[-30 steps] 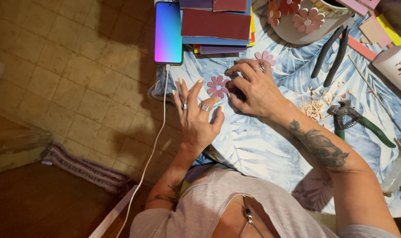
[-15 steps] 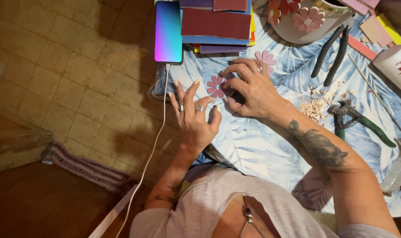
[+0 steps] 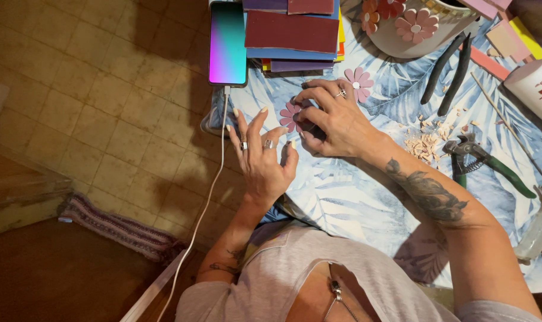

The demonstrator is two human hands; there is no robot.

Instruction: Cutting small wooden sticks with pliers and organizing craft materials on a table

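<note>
My left hand point(image 3: 262, 158) lies flat on the tablecloth point(image 3: 342, 197), fingers spread wide, holding nothing, fingertips just beside one pink flower cutout point(image 3: 292, 116); my right hand point(image 3: 333, 119) is curled over that same flower, fingers bent and pressing down on its right side; whether it actually pinches it I cannot tell; flower sits at the table's left edge, between both hands, below the stack of sheets point(image 3: 292, 33); a second pink flower point(image 3: 358, 80) lies just beyond the right hand's knuckles; three more flowers are stuck on one pale pot point(image 3: 402, 42) up top; one phone point(image 3: 227, 43), screen lit, one white cable point(image 3: 208, 197) running from it down off the table; one black pliers point(image 3: 449, 68); one green-handled punch tool point(image 3: 491, 167); one pile of scraps point(image 3: 426, 143) between them; one thin wooden stick point(image 3: 503, 122); one white tube point(image 3: 536, 89) at the right edge.
</note>
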